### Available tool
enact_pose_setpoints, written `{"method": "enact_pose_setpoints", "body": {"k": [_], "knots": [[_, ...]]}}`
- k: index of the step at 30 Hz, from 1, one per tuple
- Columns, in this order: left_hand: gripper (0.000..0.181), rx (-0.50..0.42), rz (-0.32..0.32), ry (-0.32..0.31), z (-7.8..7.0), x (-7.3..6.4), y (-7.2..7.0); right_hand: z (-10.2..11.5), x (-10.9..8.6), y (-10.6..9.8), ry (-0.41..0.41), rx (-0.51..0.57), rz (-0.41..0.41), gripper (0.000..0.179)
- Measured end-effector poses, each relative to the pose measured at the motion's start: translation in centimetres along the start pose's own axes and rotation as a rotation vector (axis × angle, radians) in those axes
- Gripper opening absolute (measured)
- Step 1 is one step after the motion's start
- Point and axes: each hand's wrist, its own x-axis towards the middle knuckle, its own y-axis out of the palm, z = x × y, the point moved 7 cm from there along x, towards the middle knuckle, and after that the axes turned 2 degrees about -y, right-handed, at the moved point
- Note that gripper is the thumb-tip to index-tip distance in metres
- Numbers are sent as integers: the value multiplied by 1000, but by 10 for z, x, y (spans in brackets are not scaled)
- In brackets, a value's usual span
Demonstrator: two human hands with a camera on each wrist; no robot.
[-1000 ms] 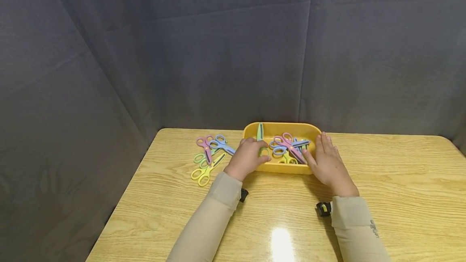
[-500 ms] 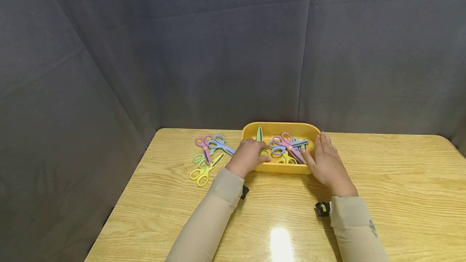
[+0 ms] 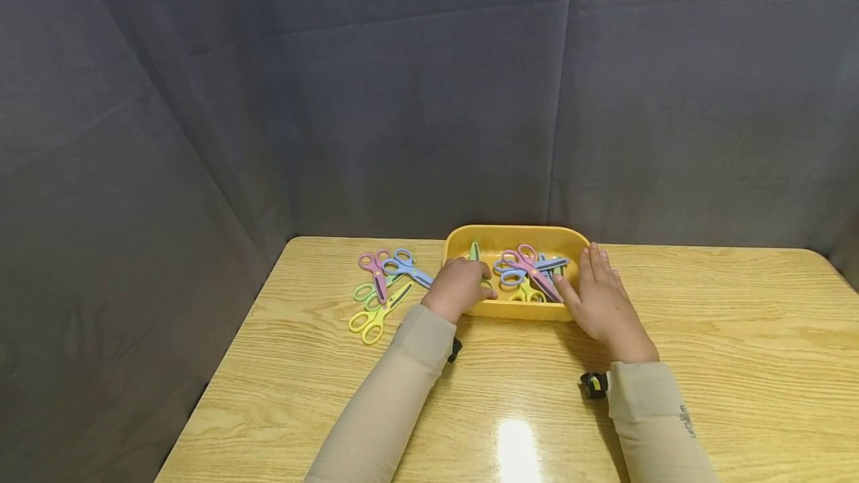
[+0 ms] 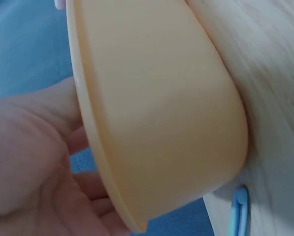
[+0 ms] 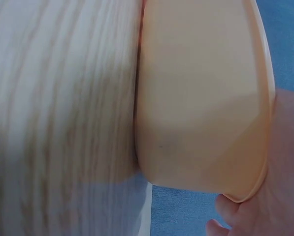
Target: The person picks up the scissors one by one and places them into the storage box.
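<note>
A yellow tray (image 3: 515,310) stands near the table's back edge with several scissors inside. My left hand (image 3: 459,283) reaches over its left end and holds green scissors (image 3: 474,250), whose blade tip shows past the knuckles; most of them is hidden beneath the hand. In the left wrist view, that hand's fingers (image 4: 90,184) dip behind the tray rim. Pink scissors (image 3: 530,272) lie across blue scissors (image 3: 513,277) in the tray, with yellow scissors (image 3: 527,294) below. My right hand (image 3: 607,308) rests against the tray's right end, fingers straight, thumb over the rim.
Left of the tray, pink scissors (image 3: 377,274), blue scissors (image 3: 409,269), green scissors (image 3: 365,292) and yellow scissors (image 3: 379,314) lie overlapping on the wooden table (image 3: 282,393). A dark curtain (image 3: 416,95) hangs behind.
My left hand has lowered slightly into the tray, and the green scissors' tip now sits lower and shows less. My right hand stays at the tray's right end.
</note>
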Motion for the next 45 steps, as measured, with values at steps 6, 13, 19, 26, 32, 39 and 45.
{"method": "enact_pose_setpoints", "body": {"k": [6,13,19,26,32,39,45], "knots": [[35,76,35,-23,-3,3,2,0,0,1,-2,3,8,84],[34,143,53,-15,-6,5,5,0,0,0,-5,6,3,85],[35,144,57,-29,-8,5,4,-1,0,0,1,12,2,88],[22,159,50,-18,-9,1,0,-1,0,1,-2,15,0,87],[24,214,36,-29,-8,4,5,-1,1,1,1,13,7,88],[23,218,16,-34,-5,8,10,0,1,0,2,9,4,88],[23,205,20,-40,-3,8,11,-2,1,3,1,5,11,88]]}}
